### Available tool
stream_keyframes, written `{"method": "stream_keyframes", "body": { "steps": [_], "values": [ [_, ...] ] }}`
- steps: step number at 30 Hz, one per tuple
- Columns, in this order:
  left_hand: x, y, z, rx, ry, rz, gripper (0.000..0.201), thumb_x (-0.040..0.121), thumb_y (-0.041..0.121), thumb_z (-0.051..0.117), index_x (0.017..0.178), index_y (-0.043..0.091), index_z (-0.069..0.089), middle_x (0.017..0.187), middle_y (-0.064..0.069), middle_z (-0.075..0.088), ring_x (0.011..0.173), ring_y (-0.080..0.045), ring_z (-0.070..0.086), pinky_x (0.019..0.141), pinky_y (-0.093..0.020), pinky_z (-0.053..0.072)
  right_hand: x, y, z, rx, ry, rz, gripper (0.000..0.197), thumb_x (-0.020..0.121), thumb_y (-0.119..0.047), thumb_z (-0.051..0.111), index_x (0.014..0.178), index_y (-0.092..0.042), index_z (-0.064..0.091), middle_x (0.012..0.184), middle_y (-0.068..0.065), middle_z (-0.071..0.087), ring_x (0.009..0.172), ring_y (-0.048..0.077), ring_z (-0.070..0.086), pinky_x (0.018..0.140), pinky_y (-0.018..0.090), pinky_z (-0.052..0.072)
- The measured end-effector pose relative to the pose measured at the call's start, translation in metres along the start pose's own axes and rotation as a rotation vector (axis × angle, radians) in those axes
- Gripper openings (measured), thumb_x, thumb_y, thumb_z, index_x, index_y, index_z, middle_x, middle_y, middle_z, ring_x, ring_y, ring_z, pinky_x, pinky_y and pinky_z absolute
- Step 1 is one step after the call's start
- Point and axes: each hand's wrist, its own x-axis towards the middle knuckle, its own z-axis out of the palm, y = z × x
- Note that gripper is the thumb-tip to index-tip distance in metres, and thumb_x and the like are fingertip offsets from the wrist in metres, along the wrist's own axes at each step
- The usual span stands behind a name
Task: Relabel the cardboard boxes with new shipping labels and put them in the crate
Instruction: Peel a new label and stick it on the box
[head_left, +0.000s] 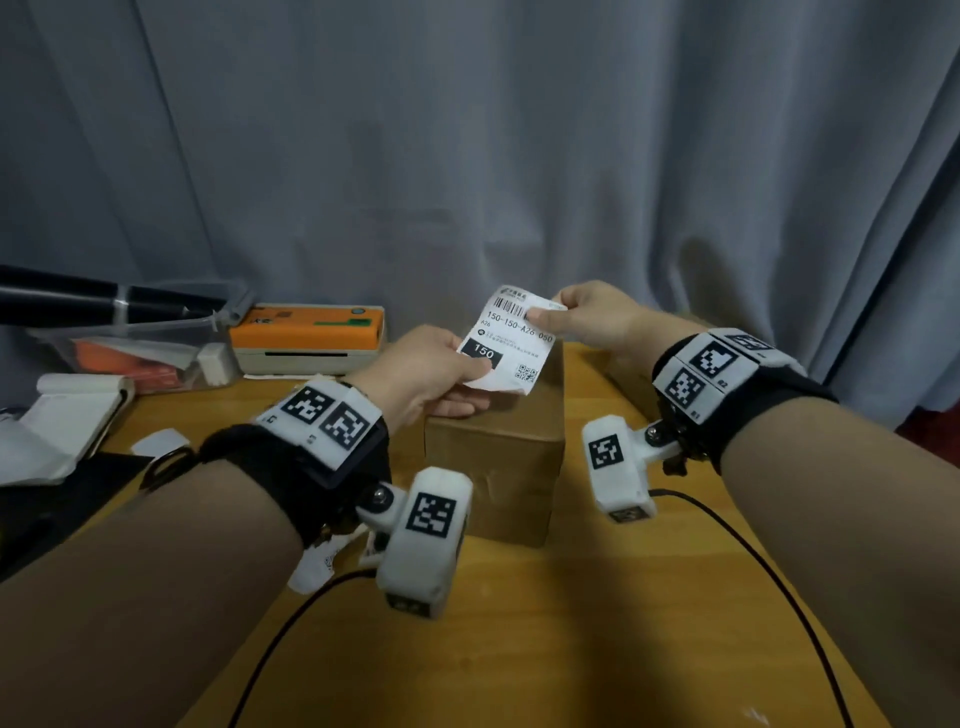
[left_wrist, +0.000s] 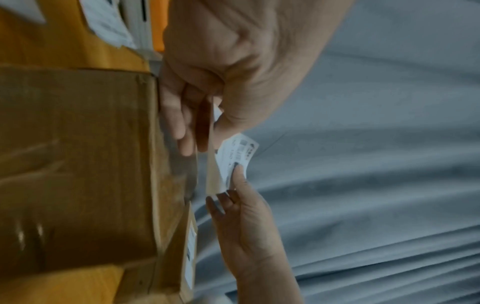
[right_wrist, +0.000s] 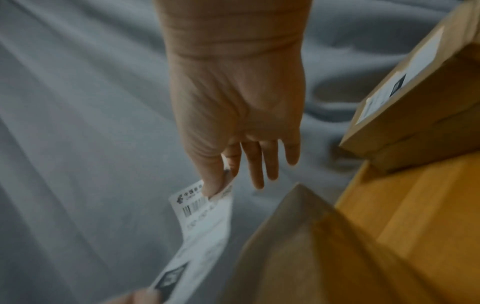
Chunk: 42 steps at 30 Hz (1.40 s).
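Observation:
A white shipping label (head_left: 511, 343) with a barcode and a black "150" block is held in the air above a brown cardboard box (head_left: 493, 467) in the middle of the wooden table. My left hand (head_left: 441, 371) pinches the label's lower left corner. My right hand (head_left: 576, 314) pinches its upper right corner between thumb and forefinger, with the other fingers straight. In the left wrist view the label (left_wrist: 235, 162) curls away from its backing over the box (left_wrist: 78, 164). The right wrist view shows the label (right_wrist: 205, 226) hanging from my thumb beside the box (right_wrist: 324, 257).
An orange and white label printer (head_left: 309, 338) stands at the back left of the table (head_left: 519, 649). A clear tub (head_left: 135, 353), paper rolls and scraps crowd the left side. Another labelled cardboard box (right_wrist: 415, 92) sits at the back right. A grey curtain (head_left: 467, 130) hangs behind. Cables trail across the front.

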Motion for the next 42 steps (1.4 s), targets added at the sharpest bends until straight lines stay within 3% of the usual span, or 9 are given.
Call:
{"method": "stream_keyframes", "body": {
  "steps": [5,9,13,15,22,31,35,39,42],
  "values": [
    [0.002,0.019,0.002,0.165,-0.062,-0.096,0.001,0.090,0.006,0.060,0.090,0.007,0.059,0.077,-0.007,0.067,0.043,-0.004,0.062,0.047,-0.015,0.051,0.013,0.005,0.002,0.051,-0.047,0.035,0.020,0.085,-0.022,0.069,0.088,-0.005,0.060,0.098,0.016,0.070,0.086,0.023,0.064,0.084,0.037,0.053],
    [0.006,0.024,0.001,0.219,-0.014,-0.066,0.019,0.087,0.000,0.061,0.079,0.014,0.053,0.068,-0.008,0.062,0.041,-0.004,0.056,0.044,-0.013,0.047,0.029,0.007,0.004,-0.015,-0.068,0.023,0.020,0.081,-0.018,0.073,0.075,-0.007,0.057,0.076,0.011,0.065,0.065,0.018,0.058,0.057,0.027,0.049],
    [0.008,0.024,0.003,0.195,0.026,-0.058,0.049,0.085,-0.005,0.062,0.125,0.010,0.038,0.069,-0.010,0.061,0.039,-0.005,0.058,0.042,-0.013,0.047,0.039,0.014,0.001,-0.039,-0.097,0.037,0.021,0.079,-0.016,0.075,0.072,-0.009,0.056,0.069,0.008,0.061,0.054,0.012,0.052,0.051,0.021,0.046],
    [0.009,0.024,0.005,0.210,0.020,-0.052,0.061,0.084,-0.006,0.062,0.132,0.011,0.029,0.070,-0.011,0.061,0.037,-0.005,0.057,0.040,-0.013,0.047,0.041,0.016,0.001,-0.019,-0.098,0.030,0.022,0.078,-0.014,0.076,0.077,-0.012,0.054,0.070,0.007,0.062,0.053,0.012,0.052,0.051,0.021,0.047],
    [0.006,0.024,0.012,0.201,-0.016,-0.067,0.030,0.087,-0.003,0.060,0.110,0.011,0.046,0.078,-0.010,0.056,0.042,-0.006,0.062,0.042,-0.012,0.050,0.040,0.022,0.006,0.031,-0.089,-0.050,0.021,0.083,-0.009,0.070,0.075,-0.016,0.052,0.073,0.003,0.057,0.057,0.013,0.055,0.045,0.017,0.048],
    [0.008,0.018,-0.005,0.310,-0.048,-0.002,0.025,0.094,0.005,0.053,0.118,0.008,0.051,0.083,-0.009,0.060,0.045,-0.006,0.063,0.045,-0.013,0.049,0.028,0.021,0.016,0.056,-0.055,-0.028,0.012,0.087,-0.008,0.065,0.075,-0.013,0.063,0.071,-0.001,0.061,0.063,0.007,0.052,0.055,0.017,0.042],
    [0.015,0.013,-0.008,0.422,-0.058,0.068,0.025,0.092,0.007,0.056,0.117,0.005,0.055,0.077,-0.008,0.058,0.053,-0.011,0.053,0.042,-0.013,0.042,0.024,0.019,0.021,0.046,0.008,-0.030,0.007,0.088,-0.006,0.063,0.090,-0.004,0.069,0.070,-0.003,0.061,0.067,0.008,0.055,0.063,0.018,0.047],
    [0.020,0.009,-0.008,0.415,-0.096,0.081,0.027,0.092,0.008,0.056,0.119,0.005,0.052,0.070,-0.004,0.052,0.054,-0.011,0.049,0.041,-0.013,0.041,0.021,0.018,0.020,-0.006,0.003,-0.031,0.013,0.089,-0.005,0.061,0.098,-0.001,0.069,0.090,0.009,0.068,0.083,0.014,0.060,0.085,0.029,0.052],
    [0.023,0.008,-0.005,0.455,-0.098,0.101,0.028,0.092,0.010,0.056,0.120,0.008,0.051,0.069,-0.003,0.051,0.048,-0.009,0.048,0.040,-0.013,0.040,0.020,0.017,0.017,-0.014,0.005,-0.051,0.016,0.089,-0.005,0.061,0.102,-0.001,0.069,0.100,0.015,0.069,0.087,0.017,0.061,0.089,0.032,0.052]
  ]
}}
